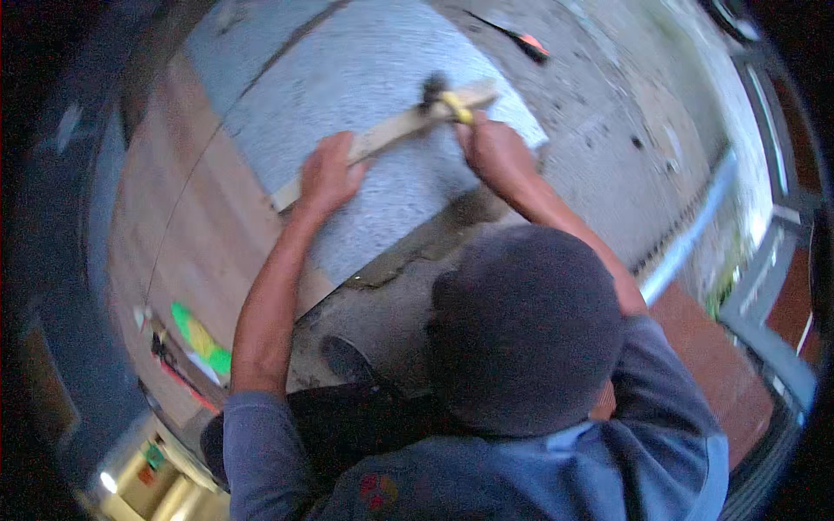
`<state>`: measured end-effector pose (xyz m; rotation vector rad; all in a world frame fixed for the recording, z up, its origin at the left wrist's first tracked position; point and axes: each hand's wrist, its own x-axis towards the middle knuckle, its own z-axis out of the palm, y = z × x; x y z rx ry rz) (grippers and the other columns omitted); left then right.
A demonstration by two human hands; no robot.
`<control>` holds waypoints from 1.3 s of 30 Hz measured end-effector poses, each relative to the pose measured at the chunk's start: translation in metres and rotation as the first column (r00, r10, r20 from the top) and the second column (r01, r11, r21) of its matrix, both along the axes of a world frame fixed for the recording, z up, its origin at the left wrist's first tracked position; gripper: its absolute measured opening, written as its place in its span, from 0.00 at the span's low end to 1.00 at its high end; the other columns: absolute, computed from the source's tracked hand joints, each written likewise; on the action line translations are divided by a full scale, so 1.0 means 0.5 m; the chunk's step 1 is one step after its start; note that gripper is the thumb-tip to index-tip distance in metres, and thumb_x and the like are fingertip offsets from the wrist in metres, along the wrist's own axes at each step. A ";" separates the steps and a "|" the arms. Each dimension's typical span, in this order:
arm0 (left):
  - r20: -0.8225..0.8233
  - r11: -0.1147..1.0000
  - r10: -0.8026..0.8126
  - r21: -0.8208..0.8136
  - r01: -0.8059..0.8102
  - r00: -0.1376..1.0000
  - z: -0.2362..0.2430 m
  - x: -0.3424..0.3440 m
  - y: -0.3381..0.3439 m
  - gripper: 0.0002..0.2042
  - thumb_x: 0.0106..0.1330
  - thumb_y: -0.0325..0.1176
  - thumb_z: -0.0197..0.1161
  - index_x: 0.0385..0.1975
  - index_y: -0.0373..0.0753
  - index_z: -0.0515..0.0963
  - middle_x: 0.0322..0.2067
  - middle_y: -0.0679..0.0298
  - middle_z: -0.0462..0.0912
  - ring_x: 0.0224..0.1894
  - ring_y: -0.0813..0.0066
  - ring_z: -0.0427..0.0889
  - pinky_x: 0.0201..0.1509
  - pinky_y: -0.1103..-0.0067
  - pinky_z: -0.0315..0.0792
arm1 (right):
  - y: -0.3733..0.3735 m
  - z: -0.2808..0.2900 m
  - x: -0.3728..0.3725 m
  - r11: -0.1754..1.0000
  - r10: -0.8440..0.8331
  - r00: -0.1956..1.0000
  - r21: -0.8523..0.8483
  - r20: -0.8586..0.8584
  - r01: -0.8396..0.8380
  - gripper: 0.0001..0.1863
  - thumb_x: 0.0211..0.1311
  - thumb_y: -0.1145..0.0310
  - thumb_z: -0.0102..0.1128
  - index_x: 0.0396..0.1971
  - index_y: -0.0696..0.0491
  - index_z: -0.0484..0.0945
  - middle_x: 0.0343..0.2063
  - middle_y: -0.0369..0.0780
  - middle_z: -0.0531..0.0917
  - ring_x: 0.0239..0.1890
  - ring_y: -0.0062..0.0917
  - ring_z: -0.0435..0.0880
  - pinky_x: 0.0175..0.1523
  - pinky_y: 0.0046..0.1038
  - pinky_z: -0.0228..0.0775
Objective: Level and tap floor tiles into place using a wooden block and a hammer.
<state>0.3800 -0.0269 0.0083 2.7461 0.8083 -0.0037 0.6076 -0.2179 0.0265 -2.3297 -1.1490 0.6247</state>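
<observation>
My left hand (330,172) is closed round a pale narrow wooden strip (391,130), which slants up to the right across a large grey sheet (382,52). At the strip's far right end, my right hand (495,152) grips a yellow-handled tool (456,107). The tool's dark head is smeared by motion and lies over or right beside the strip; its exact kind and whether it touches the wood I cannot tell. My left fingers are partly hidden behind the hand.
Brown boards (191,217) lie left of the sheet, with a green and yellow object (200,339) among small items. A screwdriver-like tool with an orange and black handle (532,47) rests on the rough floor. A blue pipe (691,234) runs along the right. A dark cap (526,330) blocks the lower middle.
</observation>
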 end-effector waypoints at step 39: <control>0.100 0.979 0.178 0.081 -0.186 0.979 -0.044 0.030 0.398 0.37 0.57 0.58 0.73 0.66 0.47 0.75 0.61 0.56 0.80 0.64 0.53 0.77 0.66 0.58 0.72 | 0.464 0.000 0.008 0.927 0.288 0.924 0.168 0.251 -0.334 0.22 0.75 0.54 0.54 0.33 0.61 0.81 0.26 0.61 0.83 0.33 0.61 0.84 0.39 0.56 0.76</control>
